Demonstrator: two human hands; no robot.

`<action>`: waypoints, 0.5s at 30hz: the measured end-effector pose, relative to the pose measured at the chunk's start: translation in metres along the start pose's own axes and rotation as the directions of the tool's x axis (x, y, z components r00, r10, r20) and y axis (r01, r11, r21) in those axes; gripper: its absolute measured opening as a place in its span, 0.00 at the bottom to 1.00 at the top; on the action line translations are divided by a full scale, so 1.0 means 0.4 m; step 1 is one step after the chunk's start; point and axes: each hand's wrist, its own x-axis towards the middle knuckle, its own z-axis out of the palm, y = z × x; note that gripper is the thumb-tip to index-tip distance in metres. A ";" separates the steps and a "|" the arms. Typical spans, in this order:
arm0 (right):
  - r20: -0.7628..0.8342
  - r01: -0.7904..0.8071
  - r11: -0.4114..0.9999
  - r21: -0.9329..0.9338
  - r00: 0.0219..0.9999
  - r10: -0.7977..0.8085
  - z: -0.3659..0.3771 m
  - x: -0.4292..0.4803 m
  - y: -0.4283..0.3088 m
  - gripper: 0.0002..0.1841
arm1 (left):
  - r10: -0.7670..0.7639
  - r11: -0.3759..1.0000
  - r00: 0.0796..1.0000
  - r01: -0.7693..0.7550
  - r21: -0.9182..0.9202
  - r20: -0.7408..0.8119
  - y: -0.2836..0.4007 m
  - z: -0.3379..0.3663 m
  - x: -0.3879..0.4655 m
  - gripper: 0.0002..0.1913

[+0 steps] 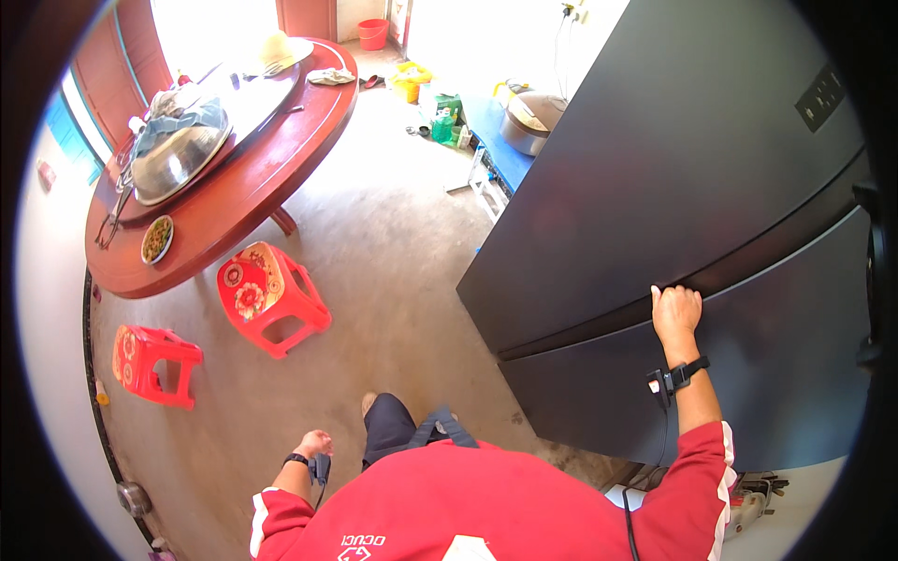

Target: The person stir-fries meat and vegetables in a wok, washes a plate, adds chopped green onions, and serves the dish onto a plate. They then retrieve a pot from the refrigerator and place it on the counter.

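Observation:
My right hand is curled into the dark recess between the upper door and lower door of a dark grey refrigerator. Its fingertips are hidden in that gap, at the edge of the lower door. Both doors look closed. Low at my left side hangs my left hand, empty and with loosely bent fingers, above the concrete floor. Each wrist wears a black strap with a small device and a cable.
Two red plastic stools stand by a round red wooden table. On it are a metal basin, a plate of food and a straw hat. Beyond the refrigerator, a rice cooker sits on a blue table.

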 end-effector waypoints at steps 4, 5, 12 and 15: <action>0.020 -0.054 0.994 -0.094 0.998 0.057 0.028 0.021 -0.012 0.28 | -0.141 0.927 0.986 0.099 0.361 0.092 0.110 -0.084 0.056 0.15; 0.089 -0.096 0.987 -0.128 0.990 0.107 0.029 0.025 -0.018 0.29 | -0.138 0.904 0.986 0.085 0.420 0.098 0.153 -0.114 0.081 0.15; 0.186 -0.171 0.969 -0.179 0.961 0.204 0.010 0.067 -0.051 0.29 | 0.046 0.819 0.994 -0.095 0.566 0.099 0.609 -0.352 0.350 0.16; 0.148 -0.243 0.948 -0.206 0.950 0.276 0.004 0.074 -0.077 0.28 | 0.050 0.877 0.996 -0.079 0.475 0.075 0.820 -0.407 0.411 0.13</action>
